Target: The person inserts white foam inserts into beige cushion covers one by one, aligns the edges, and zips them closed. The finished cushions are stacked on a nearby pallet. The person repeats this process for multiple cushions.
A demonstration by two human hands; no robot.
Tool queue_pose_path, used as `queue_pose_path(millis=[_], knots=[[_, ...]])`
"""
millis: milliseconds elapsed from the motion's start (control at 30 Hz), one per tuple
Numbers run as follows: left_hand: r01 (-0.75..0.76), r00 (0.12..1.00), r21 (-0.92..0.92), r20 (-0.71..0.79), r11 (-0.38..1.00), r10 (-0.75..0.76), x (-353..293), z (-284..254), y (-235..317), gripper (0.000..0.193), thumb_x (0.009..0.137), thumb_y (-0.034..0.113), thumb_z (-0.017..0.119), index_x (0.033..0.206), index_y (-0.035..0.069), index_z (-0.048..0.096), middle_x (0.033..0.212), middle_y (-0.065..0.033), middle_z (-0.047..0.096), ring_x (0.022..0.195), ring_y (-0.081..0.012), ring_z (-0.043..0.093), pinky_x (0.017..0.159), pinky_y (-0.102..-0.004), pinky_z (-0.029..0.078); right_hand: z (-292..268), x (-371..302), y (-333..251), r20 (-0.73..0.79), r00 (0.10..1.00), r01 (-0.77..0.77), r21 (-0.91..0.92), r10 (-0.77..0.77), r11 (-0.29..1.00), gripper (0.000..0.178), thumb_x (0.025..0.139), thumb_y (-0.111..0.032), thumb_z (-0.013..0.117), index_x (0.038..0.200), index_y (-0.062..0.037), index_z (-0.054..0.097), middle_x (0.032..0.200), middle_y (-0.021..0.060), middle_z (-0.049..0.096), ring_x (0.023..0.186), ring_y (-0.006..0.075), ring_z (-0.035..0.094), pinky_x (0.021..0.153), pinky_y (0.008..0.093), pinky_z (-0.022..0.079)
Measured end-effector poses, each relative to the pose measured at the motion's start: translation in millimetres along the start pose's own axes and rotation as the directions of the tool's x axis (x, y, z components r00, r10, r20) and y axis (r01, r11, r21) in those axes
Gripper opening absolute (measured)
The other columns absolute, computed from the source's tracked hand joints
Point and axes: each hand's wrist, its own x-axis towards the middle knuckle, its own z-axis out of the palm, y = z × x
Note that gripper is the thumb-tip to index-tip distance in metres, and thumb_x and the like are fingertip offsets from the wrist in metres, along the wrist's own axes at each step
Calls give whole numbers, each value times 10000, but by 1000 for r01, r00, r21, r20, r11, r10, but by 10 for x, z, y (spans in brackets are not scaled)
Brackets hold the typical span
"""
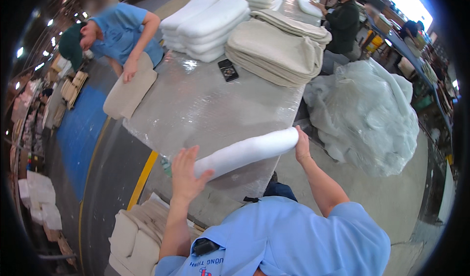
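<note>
A white padded cushion insert (pixel 247 151) is held on edge over the near part of the plastic-covered table (pixel 196 104). My right hand (pixel 302 146) grips its right end, the fingers partly hidden behind it. At the other end, my left hand (pixel 187 174) has its fingers stretched out and the thumb apart, with the palm against or close to the pad. Farther back on the table lie a stack of beige fabric covers (pixel 274 50), stacked white pads (pixel 205 26) and a small black phone-like object (pixel 227 70).
A large bag of clear plastic (pixel 362 114) bulges beside the table's right edge. Beige cushions (pixel 134 237) are piled low at my left. Across the table's left corner, a person in blue (pixel 122 31) handles a beige cover (pixel 129 87). Another person (pixel 342 21) works at the far right.
</note>
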Motion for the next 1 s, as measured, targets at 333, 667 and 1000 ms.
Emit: queue_pose_path(millis=[333,667,1000], knots=[[170,922,26,348,985,-168,166,166,321,736,777,419,894,1368,91,605,1177,-192,736,1094,-405,706,913,-513,554,-45,-27,-713,383,914,343,-565,-129,751,531,1130,-452,437,1245,-38,749,1216,181,766,1136,326,718,1008,408,530],[-265,963,210,107,941,248,600,218,1004,949,776,468,894,1559,111,496,1256,-154,731,1106,-378,709,1022,-513,505,-2,-72,-871,501,865,385,-628,-28,677,541,1106,-473,451,1159,-35,765,1096,261,752,1062,456,710,935,502,544],[141,889,62,432,988,-154,783,597,1089,773,754,456,905,1398,140,617,1172,-142,741,1079,-351,712,920,-495,553,65,1156,-1553,540,831,488,-590,-135,643,417,1021,-332,679,1305,-29,714,1302,214,715,1136,382,701,997,449,539]])
